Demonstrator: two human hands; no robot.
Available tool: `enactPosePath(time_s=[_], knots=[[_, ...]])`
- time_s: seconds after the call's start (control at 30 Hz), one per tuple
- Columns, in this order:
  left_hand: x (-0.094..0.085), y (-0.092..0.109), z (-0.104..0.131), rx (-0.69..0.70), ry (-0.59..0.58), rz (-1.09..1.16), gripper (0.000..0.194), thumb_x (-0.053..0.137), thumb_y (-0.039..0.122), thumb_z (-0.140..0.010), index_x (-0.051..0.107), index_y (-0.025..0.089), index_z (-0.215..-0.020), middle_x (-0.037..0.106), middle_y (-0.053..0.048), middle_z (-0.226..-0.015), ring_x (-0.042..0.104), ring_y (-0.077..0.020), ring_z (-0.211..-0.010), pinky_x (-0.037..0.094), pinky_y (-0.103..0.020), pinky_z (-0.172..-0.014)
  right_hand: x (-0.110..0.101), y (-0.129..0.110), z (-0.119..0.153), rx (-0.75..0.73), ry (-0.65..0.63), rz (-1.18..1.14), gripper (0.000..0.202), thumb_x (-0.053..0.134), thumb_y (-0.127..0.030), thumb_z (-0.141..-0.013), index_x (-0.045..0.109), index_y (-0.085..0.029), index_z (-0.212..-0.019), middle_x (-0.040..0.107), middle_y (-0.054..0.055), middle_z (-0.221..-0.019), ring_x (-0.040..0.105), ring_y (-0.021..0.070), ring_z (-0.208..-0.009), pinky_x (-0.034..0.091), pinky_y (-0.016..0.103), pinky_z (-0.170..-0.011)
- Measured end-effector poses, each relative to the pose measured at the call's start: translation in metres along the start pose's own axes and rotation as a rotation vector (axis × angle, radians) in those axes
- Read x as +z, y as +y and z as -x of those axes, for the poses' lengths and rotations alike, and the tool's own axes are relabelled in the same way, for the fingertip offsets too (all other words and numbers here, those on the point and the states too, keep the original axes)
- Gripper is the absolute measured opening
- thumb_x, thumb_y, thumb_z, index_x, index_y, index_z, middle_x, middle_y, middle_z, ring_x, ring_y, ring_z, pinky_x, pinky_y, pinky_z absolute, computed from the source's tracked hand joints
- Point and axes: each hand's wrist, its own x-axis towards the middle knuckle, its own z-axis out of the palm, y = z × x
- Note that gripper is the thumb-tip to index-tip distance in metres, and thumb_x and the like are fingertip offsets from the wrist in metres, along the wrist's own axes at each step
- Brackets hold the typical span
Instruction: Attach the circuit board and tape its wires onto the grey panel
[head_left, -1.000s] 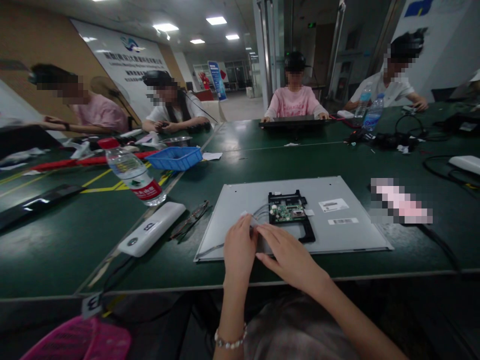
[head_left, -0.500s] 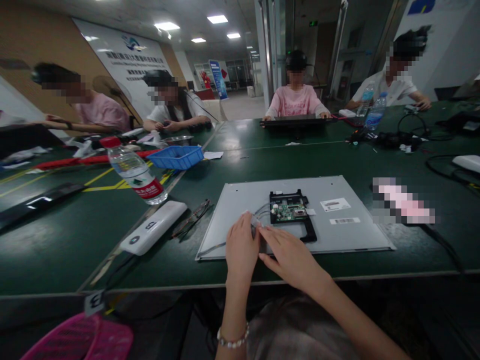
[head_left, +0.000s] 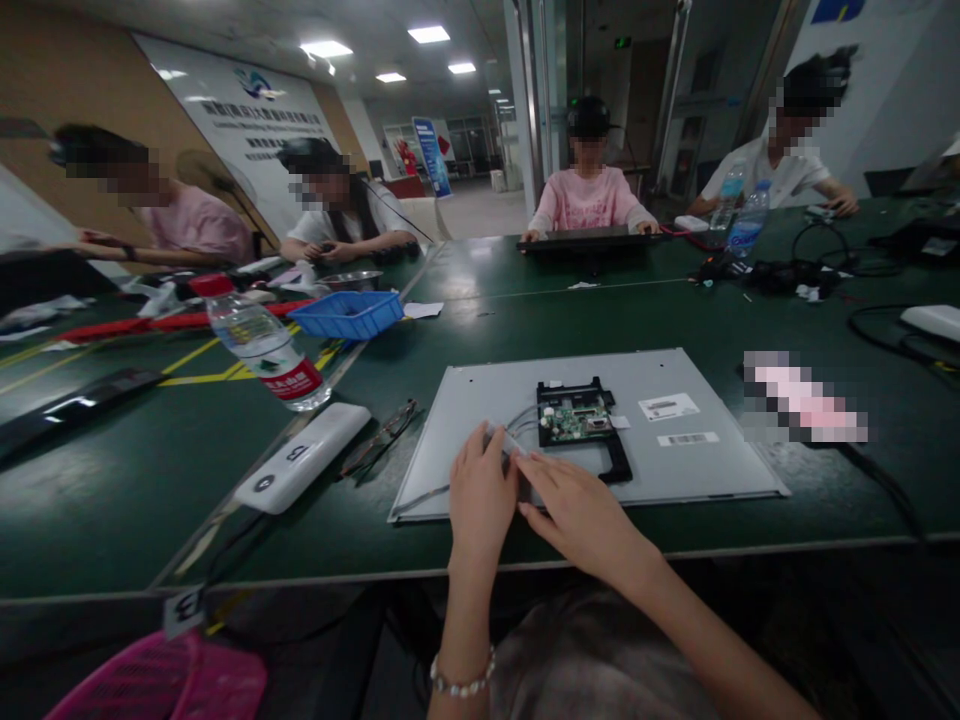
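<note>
A grey metal panel (head_left: 675, 470) lies flat on the green desk (head_left: 525, 320), and both hands rest on its near edge. The left hand (head_left: 480, 495) and the right hand (head_left: 581, 515) meet over a thin bundle of wires (head_left: 517, 420) that runs from their fingertips to a small green circuit board (head_left: 574, 420), which sits in a black frame (head_left: 615, 460) near the panel's middle. The board lies just beyond the fingers, apart from them; only the wires reach the hands. The left fingers (head_left: 491, 440) are curled together around a small pale piece at the wire end, though what that piece is cannot be made out. The right fingers (head_left: 540, 465) lie stretched and close together, flat on the panel beside the left fingertips; whether they pinch the wire cannot be told, since the hands cover the spot. A beaded bracelet (head_left: 461, 685) circles the left wrist. To the left of the panel lie a white power bank (head_left: 304, 458), a dark slim tool (head_left: 379, 440) that is too blurred to name, and a water bottle (head_left: 262, 345). A blue tray (head_left: 349, 315) stands farther back. Two white labels (head_left: 667, 407) are stuck on the panel to the right of the board. A blurred patch hides something on the desk at the right.
</note>
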Motion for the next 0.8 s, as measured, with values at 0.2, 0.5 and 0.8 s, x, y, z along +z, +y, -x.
enactPosePath(time_s=[0.2, 0.5, 0.8], knots=[[0.0011, 0.0015, 0.0014, -0.007, 0.059, -0.044, 0.034, 0.050, 0.022, -0.087, 0.055, 0.013, -0.119, 0.051, -0.016, -0.118, 0.050, -0.0295, -0.109, 0.043, -0.043, -0.095, -0.0004, -0.0008, -0.0002, 0.009, -0.008, 0.014, 0.050, 0.049, -0.019, -0.086, 0.043, -0.010, -0.135, 0.052, 0.014, -0.134, 0.048, 0.0237, -0.123, 0.040, 0.040, -0.105], [0.0050, 0.0013, 0.0020, 0.004, 0.114, -0.038, 0.033, 0.048, 0.023, -0.088, 0.052, 0.009, -0.117, 0.050, -0.016, -0.115, 0.050, -0.0292, -0.105, 0.042, -0.044, -0.094, -0.0015, -0.0023, 0.0014, -0.016, 0.023, 0.006, 0.049, 0.048, -0.016, -0.086, 0.043, -0.013, -0.135, 0.054, 0.013, -0.131, 0.051, 0.0231, -0.120, 0.042, 0.040, -0.103], [-0.0015, 0.0046, 0.0047, -0.025, 0.275, 0.122, 0.046, 0.045, 0.024, -0.090, 0.038, 0.010, -0.133, 0.044, -0.017, -0.123, 0.042, -0.0308, -0.116, 0.037, -0.049, -0.100, -0.0091, -0.0056, 0.0008, -0.031, 0.108, -0.081, 0.043, 0.046, -0.017, -0.087, 0.049, -0.018, -0.130, 0.052, 0.010, -0.132, 0.044, 0.0228, -0.125, 0.037, 0.042, -0.107]])
